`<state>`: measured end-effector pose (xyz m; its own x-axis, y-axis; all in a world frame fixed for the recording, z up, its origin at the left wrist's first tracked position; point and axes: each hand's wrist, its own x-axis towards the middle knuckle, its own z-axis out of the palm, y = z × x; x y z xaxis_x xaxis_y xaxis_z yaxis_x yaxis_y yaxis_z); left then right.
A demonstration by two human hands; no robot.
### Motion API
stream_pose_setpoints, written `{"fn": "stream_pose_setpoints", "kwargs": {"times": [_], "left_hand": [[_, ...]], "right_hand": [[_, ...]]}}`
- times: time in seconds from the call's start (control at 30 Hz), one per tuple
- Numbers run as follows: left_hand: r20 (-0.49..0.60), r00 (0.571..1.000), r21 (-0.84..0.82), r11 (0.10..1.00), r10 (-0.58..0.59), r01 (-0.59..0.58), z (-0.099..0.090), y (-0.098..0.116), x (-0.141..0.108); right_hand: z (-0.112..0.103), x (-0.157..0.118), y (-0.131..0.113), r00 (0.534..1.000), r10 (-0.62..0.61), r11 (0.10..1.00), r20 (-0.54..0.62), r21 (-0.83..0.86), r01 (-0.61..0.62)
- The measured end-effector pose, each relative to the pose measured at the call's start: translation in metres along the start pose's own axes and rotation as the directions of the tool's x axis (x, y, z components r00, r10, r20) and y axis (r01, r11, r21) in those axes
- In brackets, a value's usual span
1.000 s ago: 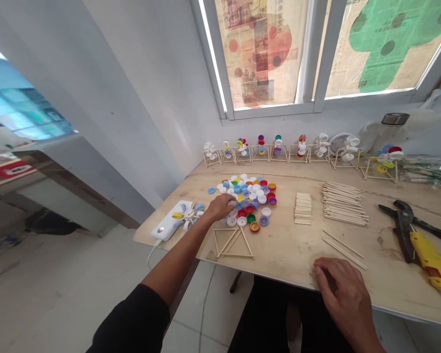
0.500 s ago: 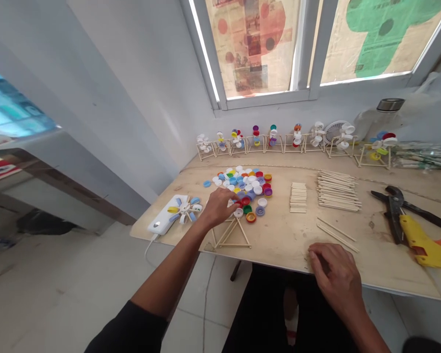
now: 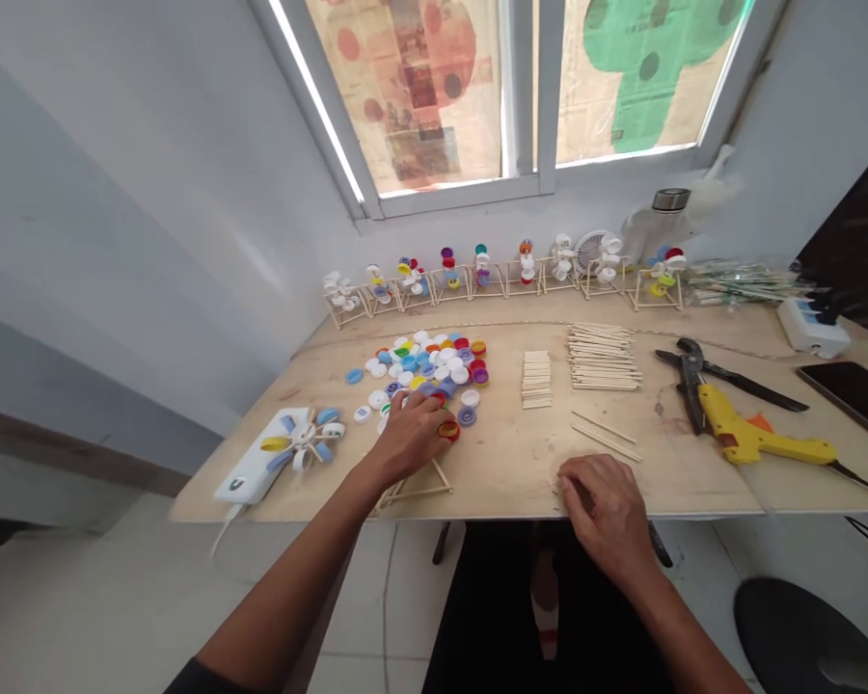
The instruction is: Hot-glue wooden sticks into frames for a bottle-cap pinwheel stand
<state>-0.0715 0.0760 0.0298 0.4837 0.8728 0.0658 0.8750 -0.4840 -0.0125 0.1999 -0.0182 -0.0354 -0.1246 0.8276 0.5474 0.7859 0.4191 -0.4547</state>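
Note:
My left hand point(image 3: 411, 436) reaches over the near side of the pile of coloured bottle caps point(image 3: 445, 361), its fingers bent down beside an orange and red cap point(image 3: 448, 431); its fingertips are partly hidden. Under its wrist lies a stick frame point(image 3: 423, 492), partly covered. My right hand point(image 3: 602, 496) rests at the table's front edge with its fingers curled, and I cannot make out anything in it. Just beyond it lie two loose sticks point(image 3: 608, 441). A wheel of caps point(image 3: 304, 436) leans on a white power strip point(image 3: 250, 472) at the left.
Short sticks point(image 3: 536, 380) and longer sticks point(image 3: 603, 358) lie in stacks. Cutters point(image 3: 691, 386), a yellow glue gun point(image 3: 730, 424) and a phone point(image 3: 857, 395) are on the right. Several finished stick-and-cap wheels point(image 3: 527, 270) stand along the wall.
The view has swung to the right, bringing the phone into sight. My left hand has moved nearer over the front caps, with its fingers lower. My right hand keeps its place.

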Motion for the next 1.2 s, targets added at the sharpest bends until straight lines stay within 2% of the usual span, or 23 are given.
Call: {"fn": "stream_pose_setpoints", "kwargs": {"times": [0.2, 0.3, 0.4, 0.53, 0.63, 0.73, 0.83, 1.0, 1.1, 1.2], "left_hand": [[0.002, 1.000, 0.007, 1.000, -0.011, 0.011, -0.001, 0.002, -0.001], [-0.044, 0.999, -0.030, 1.000, 0.005, -0.007, -0.003, 0.007, -0.001], [-0.080, 0.996, -0.095, 0.995, 0.035, -0.043, -0.004, 0.023, 0.004], [-0.063, 0.995, -0.155, 0.984, 0.082, -0.091, -0.001, 0.054, 0.020], [-0.073, 0.993, -0.140, 0.985, 0.094, -0.103, 0.004, 0.072, 0.032], [-0.120, 0.992, -0.116, 0.991, 0.050, -0.064, 0.010, 0.083, 0.036], [-0.165, 0.986, -0.148, 0.989, -0.010, -0.015, 0.014, 0.093, 0.030], [-0.217, 0.975, -0.261, 0.965, -0.039, -0.020, 0.021, 0.118, 0.013], [-0.229, 0.972, -0.290, 0.957, -0.048, -0.021, 0.027, 0.131, 0.008], [-0.191, 0.981, -0.285, 0.958, -0.045, -0.012, 0.031, 0.135, 0.007]], "right_hand": [[0.001, 0.000, 0.000, 1.000, 0.009, 1.000, 0.003, 0.009, -0.009], [0.000, 0.000, -0.001, 1.000, 0.012, 1.000, 0.001, 0.011, -0.012], [-0.001, 0.001, -0.002, 1.000, 0.016, 1.000, -0.005, 0.019, -0.015], [-0.001, 0.001, -0.002, 1.000, 0.010, 1.000, -0.016, 0.022, -0.010], [-0.001, 0.001, -0.002, 1.000, 0.007, 1.000, -0.019, 0.021, -0.007], [-0.002, 0.001, -0.001, 1.000, 0.005, 1.000, -0.015, 0.017, -0.005], [-0.004, 0.001, -0.001, 1.000, 0.012, 1.000, 0.002, 0.022, -0.012], [-0.004, 0.001, -0.003, 1.000, 0.027, 0.999, 0.014, 0.046, -0.028], [-0.009, 0.002, -0.003, 0.999, 0.054, 0.989, 0.005, 0.141, -0.054], [-0.023, 0.005, 0.003, 0.993, 0.111, 0.963, -0.037, 0.252, -0.098]]}}
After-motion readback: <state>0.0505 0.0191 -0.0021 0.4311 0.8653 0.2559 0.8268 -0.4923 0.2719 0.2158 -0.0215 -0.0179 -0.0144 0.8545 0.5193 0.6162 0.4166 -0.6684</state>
